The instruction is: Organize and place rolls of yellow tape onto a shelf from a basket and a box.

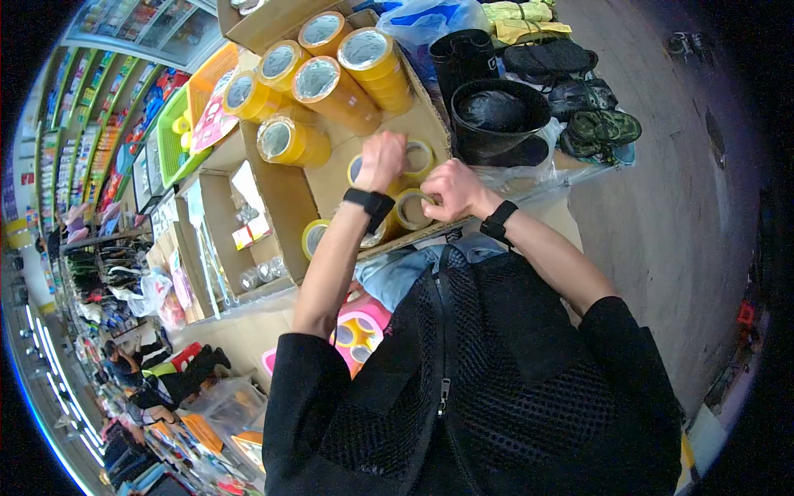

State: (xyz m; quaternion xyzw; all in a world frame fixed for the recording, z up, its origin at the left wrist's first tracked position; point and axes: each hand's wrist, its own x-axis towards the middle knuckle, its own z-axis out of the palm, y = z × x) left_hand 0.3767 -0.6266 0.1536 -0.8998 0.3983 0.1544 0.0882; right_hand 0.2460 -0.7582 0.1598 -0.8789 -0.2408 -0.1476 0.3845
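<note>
Inside a cardboard box (331,197) in front of me, several loose rolls of yellow tape lie near the front wall. My right hand (455,192) is closed, its fingers on the rim of a tape roll (405,217). My left hand (385,161) curls down between another tape roll (426,159) and a partly covered one on its left; its fingertips are hidden, so what they hold does not show. A separate tape roll (315,238) rests by the box's left front corner. Wrapped stacks of tape (376,70) stand upright at the back of the box.
Right of the box stand black rubber boots (500,112) and several dark shoes (600,132). A smaller carton (217,186) with small packets adjoins on the left, near a green basket (171,140). A pink container (368,312) with tape rolls sits below my left forearm.
</note>
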